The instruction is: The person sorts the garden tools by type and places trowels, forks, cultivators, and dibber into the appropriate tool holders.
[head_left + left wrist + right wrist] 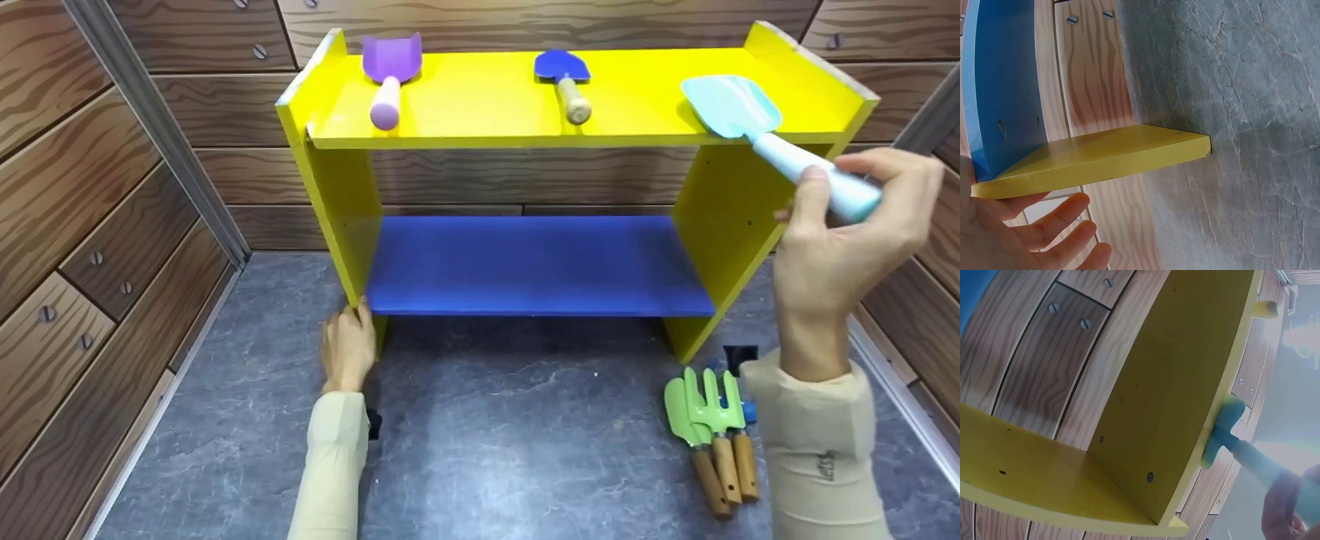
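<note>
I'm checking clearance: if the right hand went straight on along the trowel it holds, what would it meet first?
Most likely the yellow top shelf: the light-blue trowel in the right hand seems to slant down towards it, blade leading. Whether the blade touches it now is unclear.

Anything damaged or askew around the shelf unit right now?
Some wear: the yellow shelf unit has whitish top edges on its side panels, as if paint had rubbed off. The light-blue shovel is slanted, but the right hand holds it. Nothing looks spilled.
</note>
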Demonstrator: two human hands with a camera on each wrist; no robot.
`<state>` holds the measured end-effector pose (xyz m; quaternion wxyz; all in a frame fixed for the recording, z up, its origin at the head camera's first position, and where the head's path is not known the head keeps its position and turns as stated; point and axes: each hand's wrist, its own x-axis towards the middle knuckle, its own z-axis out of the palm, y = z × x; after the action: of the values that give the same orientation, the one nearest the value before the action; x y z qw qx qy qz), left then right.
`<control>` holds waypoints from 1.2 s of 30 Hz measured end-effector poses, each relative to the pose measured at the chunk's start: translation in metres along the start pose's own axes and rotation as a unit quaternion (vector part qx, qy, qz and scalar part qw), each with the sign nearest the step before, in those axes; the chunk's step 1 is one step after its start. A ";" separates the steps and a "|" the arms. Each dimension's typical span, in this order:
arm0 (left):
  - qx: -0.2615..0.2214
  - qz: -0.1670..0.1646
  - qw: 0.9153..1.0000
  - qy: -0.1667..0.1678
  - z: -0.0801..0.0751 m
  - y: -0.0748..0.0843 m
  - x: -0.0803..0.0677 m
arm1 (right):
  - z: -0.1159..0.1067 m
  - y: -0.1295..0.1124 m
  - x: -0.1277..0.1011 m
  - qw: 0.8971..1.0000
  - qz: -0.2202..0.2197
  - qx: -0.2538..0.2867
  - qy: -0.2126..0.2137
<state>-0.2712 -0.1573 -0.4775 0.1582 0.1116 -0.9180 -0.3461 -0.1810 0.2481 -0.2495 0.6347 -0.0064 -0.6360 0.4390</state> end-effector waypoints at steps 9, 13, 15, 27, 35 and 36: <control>-0.009 -0.006 1.000 -0.006 0.000 -0.001 0.001 | 0.010 0.006 -0.002 0.998 0.026 0.053 -0.018; -0.008 -0.005 1.000 -0.006 0.000 -0.001 0.001 | 0.016 0.010 0.000 1.000 -0.028 -0.006 0.007; -0.007 -0.005 1.000 -0.005 0.000 -0.001 0.001 | 0.018 0.012 0.000 0.998 -0.047 -0.034 0.012; -0.001 -0.003 1.000 0.001 0.000 -0.001 0.000 | 0.026 0.029 0.003 0.982 -0.096 -0.138 -0.082; -0.009 -0.004 1.000 -0.001 0.001 0.000 0.000 | 0.037 0.035 0.013 0.975 -0.074 -0.181 -0.108; -0.009 -0.003 1.000 0.000 0.001 0.000 0.000 | 0.038 0.035 0.015 0.973 -0.069 -0.186 -0.114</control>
<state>-0.2717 -0.1569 -0.4778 0.1578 0.1133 -0.9147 -0.3545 -0.2339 0.2571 -0.2504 0.5741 -0.0302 -0.7738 0.2660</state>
